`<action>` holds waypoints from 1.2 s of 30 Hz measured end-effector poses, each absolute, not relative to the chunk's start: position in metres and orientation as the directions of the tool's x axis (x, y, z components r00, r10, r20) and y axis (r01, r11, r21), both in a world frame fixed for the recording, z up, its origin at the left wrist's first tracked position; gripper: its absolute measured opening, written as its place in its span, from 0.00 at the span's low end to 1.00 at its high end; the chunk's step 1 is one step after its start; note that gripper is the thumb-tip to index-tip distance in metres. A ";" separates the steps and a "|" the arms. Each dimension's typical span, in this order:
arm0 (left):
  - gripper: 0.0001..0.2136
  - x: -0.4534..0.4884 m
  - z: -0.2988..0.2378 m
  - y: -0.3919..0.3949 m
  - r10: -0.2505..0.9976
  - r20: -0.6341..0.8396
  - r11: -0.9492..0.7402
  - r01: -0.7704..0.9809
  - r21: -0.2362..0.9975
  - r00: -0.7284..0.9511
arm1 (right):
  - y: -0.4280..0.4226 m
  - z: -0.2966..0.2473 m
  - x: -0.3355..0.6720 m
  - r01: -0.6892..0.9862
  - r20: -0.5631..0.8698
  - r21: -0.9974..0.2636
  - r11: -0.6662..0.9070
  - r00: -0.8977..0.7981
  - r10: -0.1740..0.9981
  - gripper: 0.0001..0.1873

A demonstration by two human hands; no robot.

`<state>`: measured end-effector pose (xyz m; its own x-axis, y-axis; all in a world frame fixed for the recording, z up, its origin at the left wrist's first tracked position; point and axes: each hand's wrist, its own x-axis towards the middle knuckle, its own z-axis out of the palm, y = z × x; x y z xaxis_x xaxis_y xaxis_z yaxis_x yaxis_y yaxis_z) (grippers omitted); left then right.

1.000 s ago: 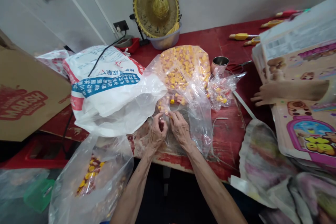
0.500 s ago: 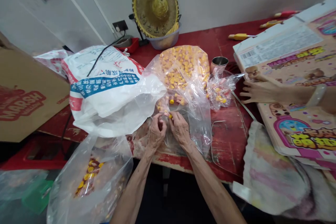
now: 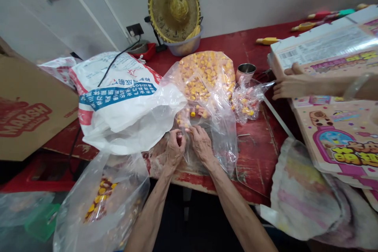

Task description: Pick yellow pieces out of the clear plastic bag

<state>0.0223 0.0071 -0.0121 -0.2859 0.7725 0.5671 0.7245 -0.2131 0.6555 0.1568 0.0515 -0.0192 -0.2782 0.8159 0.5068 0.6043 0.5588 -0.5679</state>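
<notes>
My left hand [image 3: 175, 150] and my right hand [image 3: 201, 144] meet at the near edge of the red table [image 3: 256, 153], fingers curled and pinched together over a small wrapped sweet that I can barely see. Just beyond them lies a clear plastic bag [image 3: 206, 76] full of yellow and pink sweets, its mouth open toward me. A second clear bag [image 3: 102, 201] with a few yellow sweets hangs below the table edge at my left.
A white printed sack [image 3: 118, 94] lies left of the sweets, a cardboard box [image 3: 26, 106] beyond it. A metal cup [image 3: 246, 71], a straw hat [image 3: 175, 8] and a bowl [image 3: 186, 47] stand further back. Another person's hand [image 3: 288, 84] holds printed packaging sheets [image 3: 339, 118] at the right.
My hands stay at the same spot, fingers working the small sweet. The other person's hand and the printed sheets have shifted up and back at the right.
</notes>
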 end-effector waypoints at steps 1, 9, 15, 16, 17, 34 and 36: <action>0.06 0.022 -0.012 0.008 0.783 0.567 -0.218 0.741 0.635 -0.255 | 0.051 -0.020 0.157 0.616 0.500 -0.553 0.561 -0.293 0.815 0.16; 0.06 0.021 -0.008 0.009 0.775 0.575 -0.242 0.718 0.653 -0.262 | 0.051 -0.022 0.158 0.609 0.492 -0.582 0.539 -0.264 0.830 0.20; 0.07 0.024 -0.007 0.008 0.757 0.584 -0.226 0.719 0.657 -0.295 | 0.050 -0.016 0.158 0.620 0.492 -0.544 0.566 -0.312 0.813 0.17; 0.07 0.024 -0.007 0.008 0.745 0.595 -0.230 0.723 0.652 -0.300 | 0.049 -0.015 0.158 0.617 0.498 -0.542 0.570 -0.310 0.810 0.16; 0.07 0.024 -0.007 0.008 0.739 0.606 -0.238 0.727 0.644 -0.294 | 0.049 -0.015 0.158 0.620 0.502 -0.537 0.572 -0.311 0.807 0.16; 0.07 0.023 -0.009 0.013 0.773 0.614 -0.288 0.775 0.563 -0.159 | 0.050 -0.014 0.155 0.621 0.431 -0.572 0.536 -0.329 0.840 0.14; 0.07 0.022 -0.009 0.014 0.777 0.602 -0.259 0.778 0.572 -0.185 | 0.050 -0.013 0.155 0.600 0.429 -0.595 0.535 -0.326 0.842 0.14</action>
